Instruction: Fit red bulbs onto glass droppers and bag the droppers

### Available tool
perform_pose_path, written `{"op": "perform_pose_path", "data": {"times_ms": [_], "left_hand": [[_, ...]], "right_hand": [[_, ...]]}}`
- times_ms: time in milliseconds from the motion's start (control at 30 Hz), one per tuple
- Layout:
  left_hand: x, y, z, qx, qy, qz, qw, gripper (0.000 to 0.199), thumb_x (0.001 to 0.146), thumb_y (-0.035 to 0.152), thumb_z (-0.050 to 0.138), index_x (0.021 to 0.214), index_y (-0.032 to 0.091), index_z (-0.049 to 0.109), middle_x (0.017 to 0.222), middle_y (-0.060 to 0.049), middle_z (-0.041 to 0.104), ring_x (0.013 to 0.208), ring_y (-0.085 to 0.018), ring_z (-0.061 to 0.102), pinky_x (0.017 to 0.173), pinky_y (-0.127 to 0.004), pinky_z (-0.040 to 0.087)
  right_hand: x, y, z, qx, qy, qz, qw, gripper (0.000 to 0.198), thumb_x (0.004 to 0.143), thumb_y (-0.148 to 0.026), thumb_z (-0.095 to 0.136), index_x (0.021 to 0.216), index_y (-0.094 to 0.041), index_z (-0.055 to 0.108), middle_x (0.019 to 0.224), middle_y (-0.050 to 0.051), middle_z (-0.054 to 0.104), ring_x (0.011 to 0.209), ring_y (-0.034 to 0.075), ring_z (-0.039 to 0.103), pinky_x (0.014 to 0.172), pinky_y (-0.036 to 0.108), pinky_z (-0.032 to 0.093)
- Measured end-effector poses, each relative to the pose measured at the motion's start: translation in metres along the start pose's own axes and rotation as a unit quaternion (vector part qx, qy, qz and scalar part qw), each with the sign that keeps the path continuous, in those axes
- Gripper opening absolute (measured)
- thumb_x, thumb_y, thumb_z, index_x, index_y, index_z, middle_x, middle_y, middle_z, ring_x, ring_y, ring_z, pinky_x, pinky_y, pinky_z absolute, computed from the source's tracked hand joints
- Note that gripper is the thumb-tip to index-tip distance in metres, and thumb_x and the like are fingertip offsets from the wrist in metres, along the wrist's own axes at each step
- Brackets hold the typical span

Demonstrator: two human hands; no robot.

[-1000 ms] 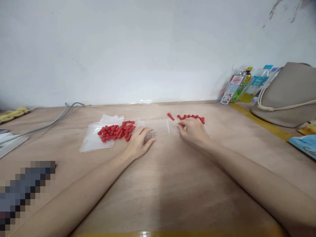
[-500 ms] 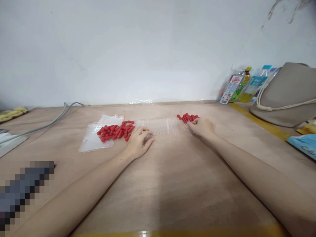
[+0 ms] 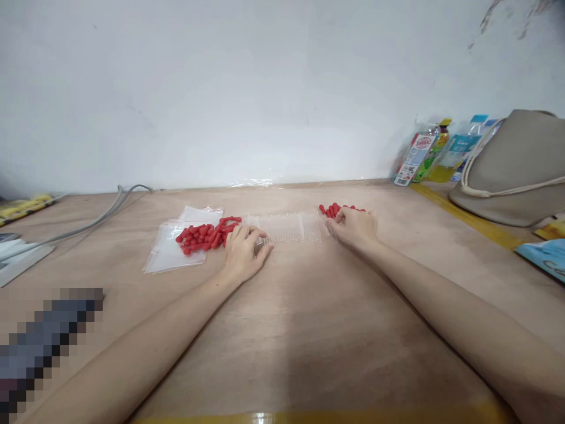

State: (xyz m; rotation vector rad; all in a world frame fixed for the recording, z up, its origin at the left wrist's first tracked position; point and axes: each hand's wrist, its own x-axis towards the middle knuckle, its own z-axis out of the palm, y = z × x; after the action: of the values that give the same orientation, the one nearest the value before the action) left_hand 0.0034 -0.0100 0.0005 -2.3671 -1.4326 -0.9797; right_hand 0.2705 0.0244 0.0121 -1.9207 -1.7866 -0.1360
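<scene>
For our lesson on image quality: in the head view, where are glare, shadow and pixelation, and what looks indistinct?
In the head view, glare whitens part of the near yellow tape; a shadow darkens the tabletop right of centre; blocky pixels mask the lower-left object; the clear tubes blend together.

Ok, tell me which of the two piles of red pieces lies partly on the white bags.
The red pile beside the left hand: it lies partly over the white bags, while the other red pile, by the right hand, lies apart from them.
</scene>
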Motion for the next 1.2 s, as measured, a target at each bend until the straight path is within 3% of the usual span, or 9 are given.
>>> {"op": "perform_pose_path", "data": {"times_ms": [100, 267, 433, 567, 700, 767, 900, 1067, 1200], "left_hand": [[0.002, -0.002, -0.004, 0.039, 0.010, -0.035, 0.999, 0.019, 0.075, 0.035, 0.057, 0.085, 0.019, 0.058, 0.091, -0.007, 0.057, 0.092, -0.026, 0.048, 0.078, -0.041, 0.036], [0.003, 0.000, -0.013, 0.097, -0.022, -0.094, 0.991, 0.026, 0.067, 0.033, 0.059, 0.088, 0.019, 0.054, 0.095, -0.009, 0.055, 0.095, -0.030, 0.046, 0.080, -0.044, 0.035], [0.005, -0.009, -0.014, 0.128, -0.024, -0.101, 0.986, 0.027, 0.066, 0.031, 0.057, 0.091, 0.019, 0.055, 0.096, -0.010, 0.055, 0.095, -0.031, 0.046, 0.079, -0.045, 0.035], [0.010, -0.029, -0.015, 0.162, 0.007, -0.139, 0.977, 0.020, 0.070, 0.031, 0.053, 0.085, 0.020, 0.057, 0.089, -0.010, 0.056, 0.090, -0.031, 0.047, 0.076, -0.045, 0.035], [0.015, -0.039, -0.019, 0.185, -0.014, -0.178, 0.966, 0.021, 0.072, 0.034, 0.051, 0.083, 0.021, 0.062, 0.088, -0.011, 0.056, 0.091, -0.031, 0.046, 0.077, -0.045, 0.034], [0.016, -0.039, -0.019, 0.194, -0.032, -0.182, 0.963, 0.025, 0.072, 0.037, 0.051, 0.086, 0.022, 0.064, 0.091, -0.010, 0.055, 0.092, -0.030, 0.046, 0.078, -0.044, 0.034], [0.018, -0.038, -0.017, 0.211, -0.044, -0.166, 0.962, 0.028, 0.074, 0.040, 0.049, 0.088, 0.023, 0.067, 0.096, -0.009, 0.055, 0.094, -0.029, 0.044, 0.078, -0.042, 0.032], [0.020, -0.043, -0.014, 0.209, -0.043, -0.156, 0.965, 0.026, 0.076, 0.038, 0.048, 0.083, 0.024, 0.069, 0.093, -0.009, 0.055, 0.094, -0.029, 0.044, 0.077, -0.042, 0.031], [0.019, -0.043, -0.012, 0.198, -0.025, -0.156, 0.967, 0.023, 0.076, 0.035, 0.048, 0.081, 0.021, 0.066, 0.093, -0.009, 0.056, 0.093, -0.029, 0.045, 0.077, -0.041, 0.031]], "right_hand": [[0.003, -0.011, 0.006, -0.007, -0.017, -0.037, 0.999, 0.026, 0.075, -0.039, 0.045, 0.065, -0.021, 0.061, 0.063, 0.003, 0.061, 0.067, 0.019, 0.054, 0.079, 0.040, 0.025], [0.017, -0.026, 0.013, -0.089, -0.080, 0.001, 0.993, 0.018, 0.072, -0.024, 0.049, 0.062, -0.016, 0.062, 0.065, 0.010, 0.062, 0.068, 0.024, 0.056, 0.075, 0.043, 0.026], [0.023, -0.032, 0.017, -0.102, -0.103, 0.008, 0.989, 0.017, 0.073, -0.023, 0.050, 0.067, -0.014, 0.064, 0.070, 0.015, 0.062, 0.073, 0.029, 0.057, 0.076, 0.047, 0.024], [0.012, -0.030, 0.018, -0.109, -0.012, -0.012, 0.994, 0.029, 0.081, -0.026, 0.039, 0.075, -0.009, 0.063, 0.076, 0.020, 0.062, 0.077, 0.031, 0.055, 0.074, 0.047, 0.025], [-0.017, -0.018, 0.014, -0.088, 0.108, -0.128, 0.982, 0.032, 0.087, -0.025, 0.030, 0.082, -0.009, 0.057, 0.079, 0.016, 0.062, 0.080, 0.026, 0.051, 0.077, 0.042, 0.024], [-0.032, -0.011, 0.012, -0.059, 0.121, -0.184, 0.974, 0.029, 0.089, -0.027, 0.031, 0.081, -0.012, 0.055, 0.077, 0.011, 0.062, 0.078, 0.022, 0.051, 0.080, 0.040, 0.023], [-0.047, -0.004, 0.008, -0.009, 0.112, -0.226, 0.968, 0.023, 0.088, -0.027, 0.036, 0.081, -0.016, 0.055, 0.075, 0.007, 0.063, 0.078, 0.020, 0.051, 0.080, 0.036, 0.023], [-0.045, -0.009, 0.013, 0.033, 0.120, -0.274, 0.954, 0.024, 0.088, -0.024, 0.040, 0.104, -0.015, 0.056, 0.083, 0.006, 0.065, 0.080, 0.019, 0.052, 0.076, 0.033, 0.024], [-0.045, -0.014, 0.013, 0.032, 0.124, -0.304, 0.944, 0.020, 0.088, -0.022, 0.042, 0.094, -0.018, 0.061, 0.077, 0.003, 0.064, 0.079, 0.017, 0.050, 0.076, 0.033, 0.023]]}}
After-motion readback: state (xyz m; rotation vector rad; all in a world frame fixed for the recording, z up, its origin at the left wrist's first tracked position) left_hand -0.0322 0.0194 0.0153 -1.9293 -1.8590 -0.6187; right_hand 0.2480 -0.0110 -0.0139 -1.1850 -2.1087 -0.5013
